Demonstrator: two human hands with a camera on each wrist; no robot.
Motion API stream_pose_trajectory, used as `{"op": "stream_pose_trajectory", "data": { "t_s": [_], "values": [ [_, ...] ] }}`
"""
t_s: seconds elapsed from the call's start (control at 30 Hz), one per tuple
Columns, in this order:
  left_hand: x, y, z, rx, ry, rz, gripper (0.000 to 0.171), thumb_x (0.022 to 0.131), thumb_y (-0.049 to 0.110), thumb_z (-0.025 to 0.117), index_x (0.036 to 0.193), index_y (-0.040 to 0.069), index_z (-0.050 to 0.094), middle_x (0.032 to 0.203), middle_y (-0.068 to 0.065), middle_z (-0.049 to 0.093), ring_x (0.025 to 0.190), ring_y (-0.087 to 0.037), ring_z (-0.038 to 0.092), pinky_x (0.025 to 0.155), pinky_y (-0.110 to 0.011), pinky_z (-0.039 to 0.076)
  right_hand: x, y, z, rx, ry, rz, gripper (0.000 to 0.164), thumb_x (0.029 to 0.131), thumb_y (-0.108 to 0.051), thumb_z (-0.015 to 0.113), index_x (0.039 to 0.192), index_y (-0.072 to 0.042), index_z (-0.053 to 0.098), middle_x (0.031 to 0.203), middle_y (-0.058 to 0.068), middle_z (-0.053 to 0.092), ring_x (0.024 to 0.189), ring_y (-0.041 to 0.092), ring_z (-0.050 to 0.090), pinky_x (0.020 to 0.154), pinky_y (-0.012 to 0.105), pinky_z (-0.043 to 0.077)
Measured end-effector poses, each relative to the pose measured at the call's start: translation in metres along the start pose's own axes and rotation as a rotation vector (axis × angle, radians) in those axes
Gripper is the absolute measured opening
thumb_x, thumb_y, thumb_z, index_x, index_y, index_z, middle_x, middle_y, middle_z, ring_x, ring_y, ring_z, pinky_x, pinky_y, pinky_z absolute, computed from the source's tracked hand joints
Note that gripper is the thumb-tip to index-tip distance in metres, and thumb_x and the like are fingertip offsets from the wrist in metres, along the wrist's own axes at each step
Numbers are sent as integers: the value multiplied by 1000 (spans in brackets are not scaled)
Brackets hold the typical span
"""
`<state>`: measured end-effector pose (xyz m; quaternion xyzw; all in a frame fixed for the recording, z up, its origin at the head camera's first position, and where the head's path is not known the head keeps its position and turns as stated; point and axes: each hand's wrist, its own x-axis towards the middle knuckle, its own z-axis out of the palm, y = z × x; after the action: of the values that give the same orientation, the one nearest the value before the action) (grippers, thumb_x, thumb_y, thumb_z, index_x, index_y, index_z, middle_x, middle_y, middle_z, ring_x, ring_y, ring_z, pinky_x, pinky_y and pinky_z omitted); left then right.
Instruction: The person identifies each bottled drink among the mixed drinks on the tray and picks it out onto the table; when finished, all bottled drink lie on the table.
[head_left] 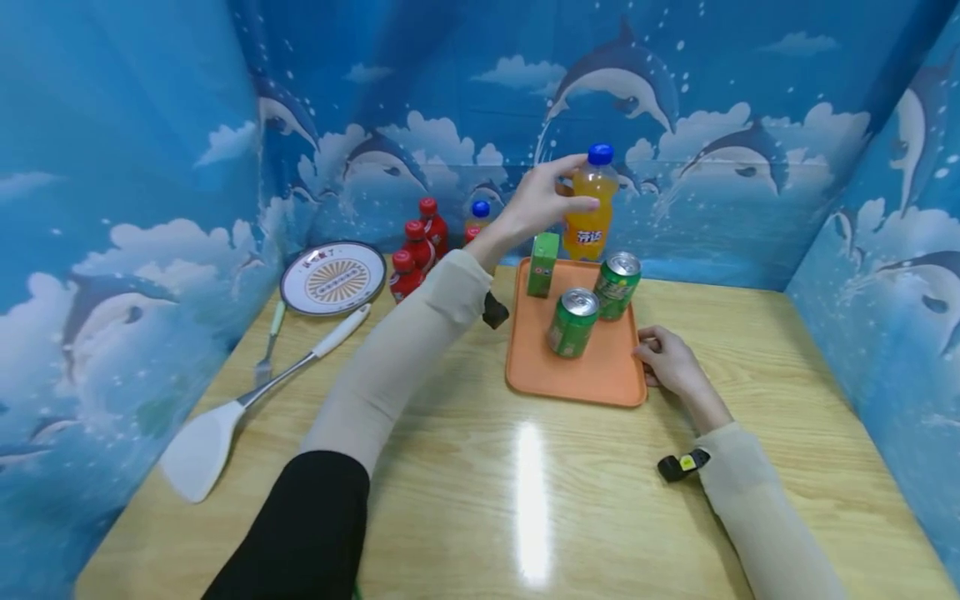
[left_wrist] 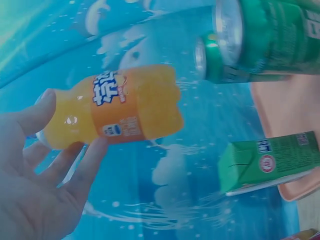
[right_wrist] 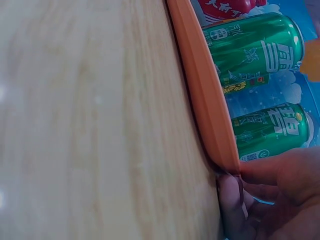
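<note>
My left hand (head_left: 546,198) grips an orange soda bottle (head_left: 588,218) with a blue cap near its neck, at the far end of the orange tray (head_left: 540,375). In the left wrist view the bottle (left_wrist: 135,105) is raised, with thumb and fingers around its upper part. My right hand (head_left: 671,360) pinches the tray's right rim; the right wrist view shows thumb and fingers of this hand (right_wrist: 280,195) on the tray edge (right_wrist: 210,100). On the tray stand two green soda cans, the nearer can (head_left: 573,323) and the farther can (head_left: 618,286), plus a green drink carton (head_left: 543,265).
Red-capped bottles (head_left: 418,246) and a blue-capped bottle (head_left: 479,213) stand behind my left forearm. A patterned plate (head_left: 333,278), a white spatula (head_left: 206,446) and a green-handled fork (head_left: 270,346) lie at the left. Dolphin-print curtains (head_left: 450,83) border the wooden table (head_left: 465,500).
</note>
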<state>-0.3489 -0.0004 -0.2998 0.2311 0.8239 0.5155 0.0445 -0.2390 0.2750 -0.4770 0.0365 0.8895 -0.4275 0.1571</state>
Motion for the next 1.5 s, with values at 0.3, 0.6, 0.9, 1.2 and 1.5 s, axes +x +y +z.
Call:
{"op": "stream_pose_trajectory", "data": {
  "t_s": [0.3,0.6,0.9,1.2,1.5],
  "values": [
    [-18,9,-21,-57,-94,21,75,98,22,77,163,24,41,150,-5,58,129,-21,67,93,-40,65,1,0,-2,-18,-3,5,52,113,-20,46,157,5,34,126,24,57,89,13,64,69,29,64],
    [-40,-2,-42,-111,-159,-43,67,98,19,77,157,27,49,150,-3,59,133,-23,66,96,-41,64,2,2,1,-19,-19,19,52,113,-20,46,158,4,34,130,25,58,93,15,65,70,29,63],
    [-64,-14,-56,-111,-170,-56,66,95,13,79,154,23,51,146,-6,61,127,-27,69,92,-42,65,5,2,4,-35,-9,20,50,112,-17,45,156,5,35,126,24,59,89,16,65,67,30,62],
    [-86,-34,-67,-50,-164,-70,61,95,7,77,149,21,52,142,-10,63,128,-30,67,96,-46,64,5,0,2,-47,-3,20,50,112,-17,45,156,5,35,119,22,58,87,16,63,67,30,61],
    [-108,-56,-74,47,-131,-135,63,95,7,77,150,22,51,145,-11,61,137,-30,59,108,-50,58,6,-2,1,-52,-7,35,51,113,-18,44,157,4,34,120,21,56,87,18,62,67,31,60]
  ]
}}
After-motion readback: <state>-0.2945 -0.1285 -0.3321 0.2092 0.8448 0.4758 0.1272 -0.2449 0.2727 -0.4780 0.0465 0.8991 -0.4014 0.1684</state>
